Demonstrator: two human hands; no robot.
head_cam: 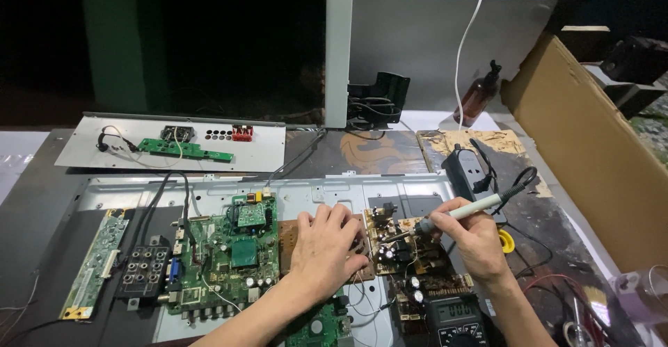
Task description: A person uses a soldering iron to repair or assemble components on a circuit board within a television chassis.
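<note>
My left hand (323,244) lies flat, fingers spread, on a brown circuit board (287,239) in the middle of the bench. My right hand (473,234) grips a white-handled soldering iron (465,211) like a pen. Its metal tip touches a tan power board (396,244) crowded with small components, just right of my left hand. A black cable runs from the iron's handle up to the right.
A green main board (233,260) and a narrow green strip board (94,263) lie to the left on a metal chassis (292,190). A multimeter (456,323) sits at the front. A brown bottle (479,97), cardboard sheet (591,145) and black power adapter (467,173) stand to the right.
</note>
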